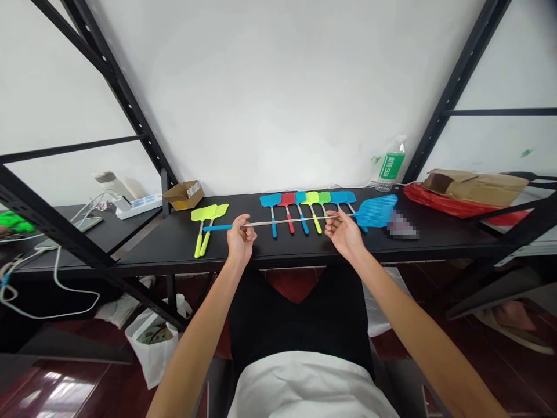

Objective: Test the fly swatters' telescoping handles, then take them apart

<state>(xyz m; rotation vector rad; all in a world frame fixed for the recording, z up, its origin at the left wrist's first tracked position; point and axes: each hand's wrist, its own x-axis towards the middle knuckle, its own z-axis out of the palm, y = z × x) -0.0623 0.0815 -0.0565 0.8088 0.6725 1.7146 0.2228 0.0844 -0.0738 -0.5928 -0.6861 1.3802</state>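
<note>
I hold a blue fly swatter (375, 211) with a long extended metal rod level above the black table (174, 244). My left hand (241, 237) is pinched on the rod near its blue handle end. My right hand (343, 232) is pinched on the rod close to the blue mesh head. Behind the rod, a row of several collapsed swatters (304, 204) in blue, red and yellow-green lies on the table. Two yellow-green swatters (208, 223) lie to the left of my left hand.
A small cardboard box (184, 194) sits at the back left, a water bottle (390, 164) at the back right. A brown paper bag (476, 187) lies on red plastic at the right. Black shelf struts frame both sides. A power strip (138, 206) and cables lie far left.
</note>
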